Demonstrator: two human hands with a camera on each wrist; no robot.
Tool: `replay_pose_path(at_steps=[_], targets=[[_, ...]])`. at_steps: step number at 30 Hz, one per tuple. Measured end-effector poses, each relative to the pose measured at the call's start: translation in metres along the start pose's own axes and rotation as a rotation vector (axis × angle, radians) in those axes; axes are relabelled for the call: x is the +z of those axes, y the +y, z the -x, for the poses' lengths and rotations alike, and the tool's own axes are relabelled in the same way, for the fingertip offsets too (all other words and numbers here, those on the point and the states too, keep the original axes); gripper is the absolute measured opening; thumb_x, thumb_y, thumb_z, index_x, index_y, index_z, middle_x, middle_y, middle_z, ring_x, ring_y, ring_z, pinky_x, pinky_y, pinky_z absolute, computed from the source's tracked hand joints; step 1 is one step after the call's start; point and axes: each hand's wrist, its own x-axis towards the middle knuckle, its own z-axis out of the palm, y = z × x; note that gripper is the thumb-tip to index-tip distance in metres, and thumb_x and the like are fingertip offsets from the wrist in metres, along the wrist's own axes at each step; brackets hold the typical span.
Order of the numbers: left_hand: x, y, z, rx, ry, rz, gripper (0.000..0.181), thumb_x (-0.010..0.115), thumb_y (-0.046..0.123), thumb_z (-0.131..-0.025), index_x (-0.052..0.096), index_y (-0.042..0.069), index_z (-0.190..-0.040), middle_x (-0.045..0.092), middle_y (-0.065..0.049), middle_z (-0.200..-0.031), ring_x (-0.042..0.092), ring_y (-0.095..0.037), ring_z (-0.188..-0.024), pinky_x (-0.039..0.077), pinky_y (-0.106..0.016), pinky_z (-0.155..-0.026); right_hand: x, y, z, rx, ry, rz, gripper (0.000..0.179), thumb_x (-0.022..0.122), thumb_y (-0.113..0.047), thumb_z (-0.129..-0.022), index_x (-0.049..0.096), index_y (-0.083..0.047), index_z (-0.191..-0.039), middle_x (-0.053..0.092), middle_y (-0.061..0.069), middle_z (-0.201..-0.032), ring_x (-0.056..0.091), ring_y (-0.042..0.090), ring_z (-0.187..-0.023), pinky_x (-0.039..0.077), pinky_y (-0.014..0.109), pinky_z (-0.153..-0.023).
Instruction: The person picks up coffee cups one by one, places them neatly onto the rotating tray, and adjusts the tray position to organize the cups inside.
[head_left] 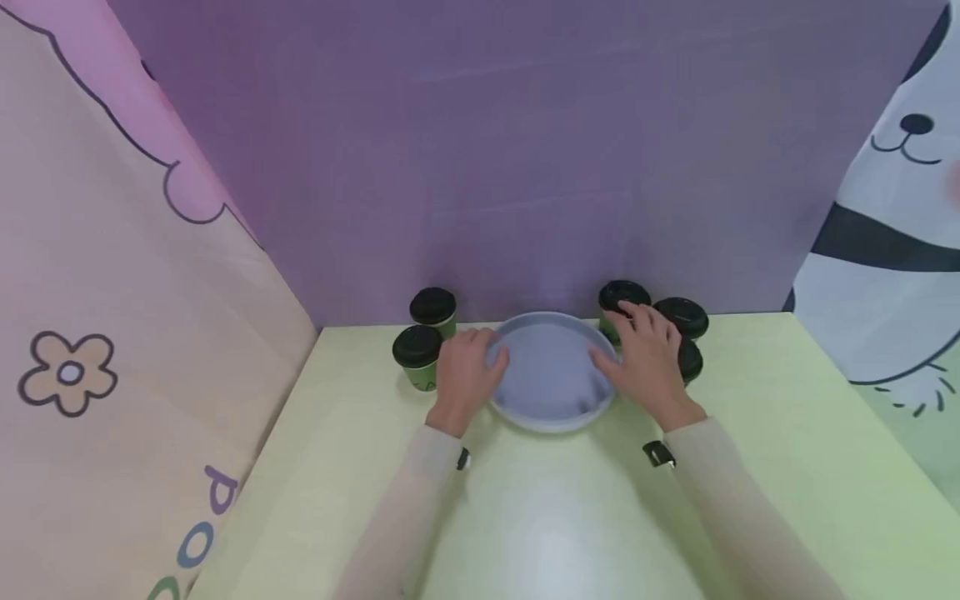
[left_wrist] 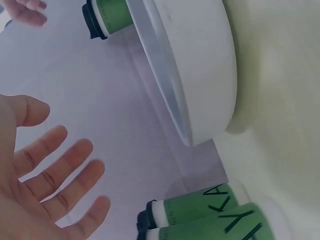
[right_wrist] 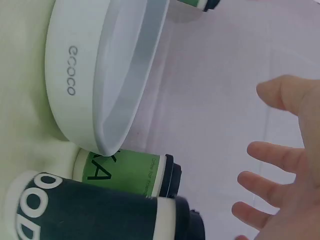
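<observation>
A round tray [head_left: 555,371] with a raised rim rests on the table; its white outer wall [right_wrist: 75,65] bears the word "ecoco" in the right wrist view. My left hand [head_left: 467,375] hovers by the tray's left side, fingers spread and loosely bent, holding nothing. Opposite it, my right hand [head_left: 647,358] is above the right rim, its thumb toward the tray and its palm empty in the right wrist view. Two green paper cups with black lids, a front one [head_left: 417,358] and a back one [head_left: 433,308], stand just left of my left hand.
Behind and beside my right hand are three more lidded cups: a green one [head_left: 624,296], one at the back right [head_left: 681,317] and a partly hidden one [head_left: 690,360]. A purple backdrop [head_left: 487,167] rises behind the pale table [head_left: 540,517], with printed panels at both sides.
</observation>
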Motion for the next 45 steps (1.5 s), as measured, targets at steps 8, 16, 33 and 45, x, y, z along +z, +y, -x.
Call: replay_pose_path(at_steps=[8,16,33,45], targets=[[0.009,-0.007,0.019,-0.120,-0.006,0.079,0.011,0.070,0.022,-0.092,0.075,0.013,-0.096,0.074,-0.004,-0.082,0.067,-0.021,-0.068,0.051,-0.035,-0.058,-0.008,0.012,0.021,0.077,0.162,-0.126,0.040,0.074,-0.022,-0.091,0.063,0.001,-0.121,0.047,0.028,-0.142,0.032,0.055,-0.132,0.016,0.074,-0.104],[0.023,-0.012,0.030,-0.257,-0.138,0.025,0.021,0.071,0.026,-0.093,0.073,0.013,-0.108,0.070,-0.009,-0.093,0.068,-0.029,-0.073,0.052,-0.041,-0.058,-0.022,0.036,0.028,0.190,0.177,-0.138,0.051,0.075,-0.025,-0.089,0.057,0.001,-0.130,0.039,0.033,-0.143,0.029,0.057,-0.126,0.021,0.074,-0.097],[0.027,-0.018,0.036,-0.377,-0.340,0.100,0.052,0.068,0.029,-0.096,0.057,0.006,-0.141,0.073,-0.017,-0.092,0.070,-0.031,-0.074,0.052,-0.041,-0.058,-0.030,0.062,0.023,0.280,-0.105,-0.084,0.086,0.077,-0.041,-0.088,0.036,0.004,-0.149,0.027,0.044,-0.143,0.025,0.060,-0.120,0.027,0.072,-0.091],[0.031,-0.022,0.039,-0.452,-0.387,0.277,0.057,0.062,0.028,-0.099,0.049,0.003,-0.148,0.052,-0.002,-0.062,0.048,-0.019,-0.054,0.036,-0.033,-0.048,-0.030,0.070,0.025,0.264,-0.183,-0.030,0.092,0.079,-0.046,-0.086,0.036,0.005,-0.150,0.032,0.043,-0.140,0.031,0.058,-0.114,0.034,0.068,-0.085]])
